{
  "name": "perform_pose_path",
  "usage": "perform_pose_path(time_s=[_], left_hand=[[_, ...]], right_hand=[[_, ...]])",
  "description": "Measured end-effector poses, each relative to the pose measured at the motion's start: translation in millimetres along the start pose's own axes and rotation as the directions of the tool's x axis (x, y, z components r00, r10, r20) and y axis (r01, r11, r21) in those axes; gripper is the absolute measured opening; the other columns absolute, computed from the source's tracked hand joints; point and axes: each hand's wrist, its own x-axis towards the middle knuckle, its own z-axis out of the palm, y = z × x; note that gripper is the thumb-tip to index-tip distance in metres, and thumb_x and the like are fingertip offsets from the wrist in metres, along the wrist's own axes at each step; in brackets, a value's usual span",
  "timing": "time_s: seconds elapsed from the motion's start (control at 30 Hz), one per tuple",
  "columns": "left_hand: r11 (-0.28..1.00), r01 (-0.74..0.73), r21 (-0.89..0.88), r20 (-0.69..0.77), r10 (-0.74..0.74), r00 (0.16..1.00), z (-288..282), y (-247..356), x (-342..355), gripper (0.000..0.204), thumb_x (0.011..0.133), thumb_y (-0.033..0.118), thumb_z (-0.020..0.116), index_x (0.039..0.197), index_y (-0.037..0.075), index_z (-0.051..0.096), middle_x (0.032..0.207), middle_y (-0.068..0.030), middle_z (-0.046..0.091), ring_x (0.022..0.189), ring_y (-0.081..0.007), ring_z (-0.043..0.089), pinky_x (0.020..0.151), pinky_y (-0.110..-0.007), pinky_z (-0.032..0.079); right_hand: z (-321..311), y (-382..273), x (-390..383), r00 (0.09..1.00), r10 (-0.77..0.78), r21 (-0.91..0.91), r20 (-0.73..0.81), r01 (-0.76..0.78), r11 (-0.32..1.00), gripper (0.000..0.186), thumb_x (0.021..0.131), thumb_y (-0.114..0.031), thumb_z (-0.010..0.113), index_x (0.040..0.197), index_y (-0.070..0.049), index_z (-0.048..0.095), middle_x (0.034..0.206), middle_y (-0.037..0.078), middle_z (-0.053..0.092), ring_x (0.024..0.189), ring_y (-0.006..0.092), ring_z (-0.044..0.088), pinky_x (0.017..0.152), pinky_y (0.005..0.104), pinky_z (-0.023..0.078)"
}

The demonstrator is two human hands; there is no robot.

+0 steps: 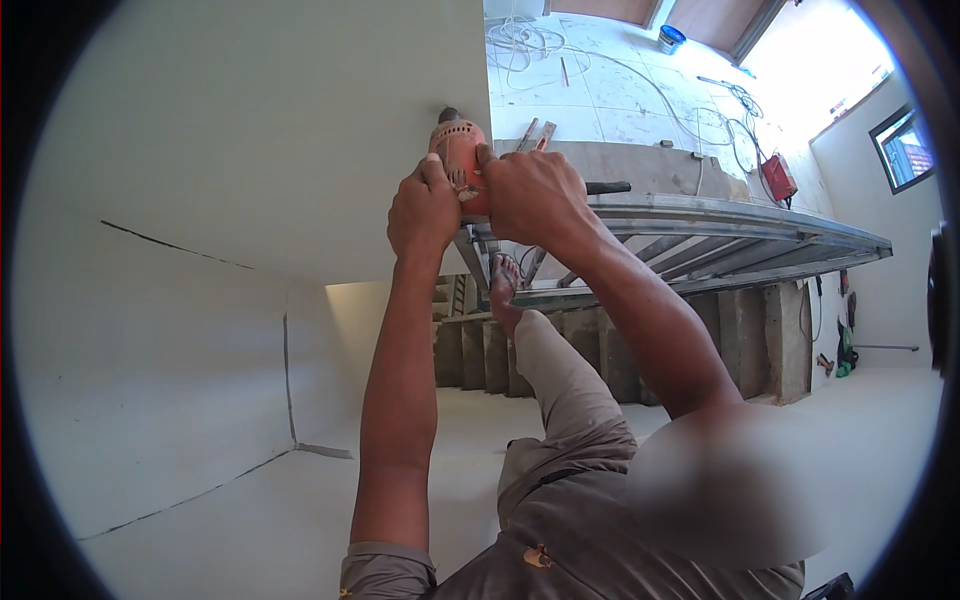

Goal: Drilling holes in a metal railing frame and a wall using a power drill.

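An orange power drill [458, 148] points away from me, its dark chuck end meeting the white wall [250, 110] close to the wall's right-hand edge. My left hand [425, 208] is closed round the drill's left side. From the right, my right hand [535, 195] grips its body, thumb along the top. The drill's lower part is hidden by my hands. Just right of that hand a black bar-like piece [608, 187] sticks out; I cannot tell whether it belongs to the drill. Below my hands, a metal railing [740, 212] runs off to the right.
One foot [505, 275] is by the railing, above concrete stairs [580, 340]. On the tiled floor beyond lie loose cables [520, 45], a blue bucket [671, 39] and a red box-shaped machine [778, 178]. Long tools [543, 135] lie near the wall's edge.
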Motion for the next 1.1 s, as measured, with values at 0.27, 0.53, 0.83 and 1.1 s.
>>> perform_pose_path(time_s=[0.27, 0.53, 0.83, 1.1], left_hand=[[1.0, -0.002, -0.015, 0.004, 0.003, 1.0, 0.8, -0.3, 1.9, 0.067, 0.106, 0.053, 0.026, 0.129, 0.011, 0.073, 0.121, -0.0233, 0.074, 0.114, -0.0471, 0.069, 0.101, -0.055, 0.053], [1.0, 0.02, -0.011, 0.041, -0.02, 0.999, 1.4, -2.6, 5.8, 0.065, 0.106, 0.054, 0.028, 0.131, 0.013, 0.073, 0.124, -0.0231, 0.073, 0.117, -0.047, 0.068, 0.102, -0.055, 0.052], [0.998, 0.046, -0.049, 0.082, -0.042, 0.996, -3.2, -8.1, 7.9, 0.067, 0.106, 0.053, 0.029, 0.131, 0.009, 0.072, 0.125, -0.0244, 0.073, 0.118, -0.0474, 0.067, 0.103, -0.055, 0.052], [0.997, 0.052, -0.05, 0.096, -0.047, 0.994, -4.5, -14.6, -2.0, 0.068, 0.106, 0.054, 0.029, 0.131, 0.008, 0.072, 0.125, -0.0255, 0.072, 0.119, -0.0478, 0.067, 0.103, -0.055, 0.051]], right_hand=[[-3.9, -1.3, -0.6, 1.0, 0.004, 0.001, 0.01, -0.004, 1.0, 0.071, 0.073, -0.011, 0.075, 0.142, 0.002, 0.061, 0.084, 0.019, 0.076, 0.082, 0.0372, 0.076, 0.073, 0.0482, 0.06], [-4.0, -1.7, -0.7, 1.0, -0.013, -0.031, -0.009, 0.012, 0.999, 0.071, 0.073, -0.011, 0.074, 0.142, 0.001, 0.061, 0.084, 0.019, 0.076, 0.082, 0.0377, 0.076, 0.074, 0.0484, 0.061], [-9.2, -5.5, -2.1, 0.999, 0.007, 0.031, 0.053, -0.009, 0.999, 0.058, 0.072, -0.009, 0.074, 0.129, 0.0, 0.066, 0.09, 0.02, 0.077, 0.087, 0.0389, 0.077, 0.076, 0.0496, 0.061], [-1.9, -3.8, -15.6, 1.0, -0.009, 0.069, 0.005, 0.008, 0.998, 0.056, 0.073, -0.012, 0.076, 0.127, 0.0, 0.066, 0.092, 0.019, 0.077, 0.088, 0.0391, 0.076, 0.077, 0.0495, 0.061]])
